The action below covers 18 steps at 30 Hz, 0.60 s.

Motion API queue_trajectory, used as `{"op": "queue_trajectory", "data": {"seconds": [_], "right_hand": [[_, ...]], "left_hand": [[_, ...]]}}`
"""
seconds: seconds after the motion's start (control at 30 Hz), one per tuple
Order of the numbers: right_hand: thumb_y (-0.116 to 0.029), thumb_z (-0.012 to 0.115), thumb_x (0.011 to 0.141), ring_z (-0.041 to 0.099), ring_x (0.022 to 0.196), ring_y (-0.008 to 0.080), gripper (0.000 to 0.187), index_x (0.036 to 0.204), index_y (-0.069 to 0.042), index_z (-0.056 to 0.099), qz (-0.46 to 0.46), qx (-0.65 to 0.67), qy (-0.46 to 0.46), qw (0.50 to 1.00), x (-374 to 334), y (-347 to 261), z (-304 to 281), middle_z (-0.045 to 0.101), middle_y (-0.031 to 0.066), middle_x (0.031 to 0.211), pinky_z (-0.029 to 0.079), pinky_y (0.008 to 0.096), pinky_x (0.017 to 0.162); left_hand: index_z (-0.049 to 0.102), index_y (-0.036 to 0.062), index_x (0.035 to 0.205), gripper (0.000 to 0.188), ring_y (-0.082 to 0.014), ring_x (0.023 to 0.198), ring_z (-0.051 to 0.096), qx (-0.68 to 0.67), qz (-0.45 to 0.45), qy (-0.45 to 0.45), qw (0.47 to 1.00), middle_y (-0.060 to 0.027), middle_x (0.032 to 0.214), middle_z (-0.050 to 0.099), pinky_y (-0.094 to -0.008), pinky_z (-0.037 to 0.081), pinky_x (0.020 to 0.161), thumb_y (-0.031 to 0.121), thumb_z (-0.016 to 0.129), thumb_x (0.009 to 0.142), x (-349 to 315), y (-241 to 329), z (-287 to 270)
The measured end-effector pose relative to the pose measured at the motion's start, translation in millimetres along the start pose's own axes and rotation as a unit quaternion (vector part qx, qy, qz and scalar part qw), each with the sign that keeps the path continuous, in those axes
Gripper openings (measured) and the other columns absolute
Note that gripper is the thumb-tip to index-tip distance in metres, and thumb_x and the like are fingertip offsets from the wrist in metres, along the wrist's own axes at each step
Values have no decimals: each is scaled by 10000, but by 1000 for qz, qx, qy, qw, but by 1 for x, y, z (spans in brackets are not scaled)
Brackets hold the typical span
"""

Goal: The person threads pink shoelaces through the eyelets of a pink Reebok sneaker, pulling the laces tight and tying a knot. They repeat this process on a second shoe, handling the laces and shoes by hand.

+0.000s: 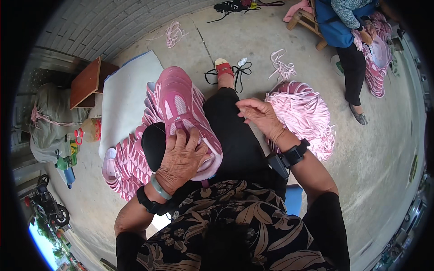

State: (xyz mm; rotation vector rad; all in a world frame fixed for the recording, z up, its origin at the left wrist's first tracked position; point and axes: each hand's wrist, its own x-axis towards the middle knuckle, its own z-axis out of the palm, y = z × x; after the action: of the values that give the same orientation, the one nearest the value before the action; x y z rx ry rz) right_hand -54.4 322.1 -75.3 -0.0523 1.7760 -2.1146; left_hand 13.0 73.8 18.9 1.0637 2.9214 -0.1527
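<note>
A person in a black blouse patterned with tan leaves, black trousers and a red sandal; black bands strap both wrists, with a pale green bangle on the left.

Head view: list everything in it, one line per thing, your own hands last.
shoe upper: one, pink, on the lap under the left hand
stacked uppers: a pile, pink and white, ground at left
laces: a heap, pale pink, ground at right
foam sheet: one, whitish, ground at left
stool: one, brown wood, far left
bottle: one, yellowish with a red cap, left
co-worker: one, blue apron, seated top right
sandal: one, red, on the person's foot
left hand: pressing on the shoe upper
right hand: raised, fingers loose, whether it holds a lace cannot be told
</note>
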Motion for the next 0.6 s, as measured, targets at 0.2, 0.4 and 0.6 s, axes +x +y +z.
{"op": "queue_trajectory", "data": {"seconds": [0.2, 0.4, 0.6], "right_hand": [[-130, 618, 738, 617, 658, 263, 91, 811, -114, 670, 68, -461, 271, 842, 15, 127, -142, 635, 118, 741, 479, 336, 617], [-200, 585, 768, 594, 777, 328, 132, 875, -167, 653, 39, -599, 188, 777, 28, 171, -142, 592, 122, 883, 476, 404, 674], [-244, 545, 808, 595, 785, 336, 139, 883, -163, 630, 76, -628, 271, 726, 40, 186, -135, 587, 125, 951, 479, 425, 675]], "left_hand": [[618, 159, 922, 236, -292, 944, 470, -42, 9, 39, 998, -141, 1142, 476, -385, 373, 774, 314, 605, 744, -2, -3, 3], [577, 125, 885, 269, -210, 716, 539, -134, 23, 113, 984, -146, 1017, 560, -302, 440, 620, 231, 694, 667, 6, -12, 4], [540, 114, 847, 295, -185, 665, 513, -148, 26, 110, 983, -119, 960, 558, -289, 430, 578, 247, 707, 644, 14, -16, 6]]}}
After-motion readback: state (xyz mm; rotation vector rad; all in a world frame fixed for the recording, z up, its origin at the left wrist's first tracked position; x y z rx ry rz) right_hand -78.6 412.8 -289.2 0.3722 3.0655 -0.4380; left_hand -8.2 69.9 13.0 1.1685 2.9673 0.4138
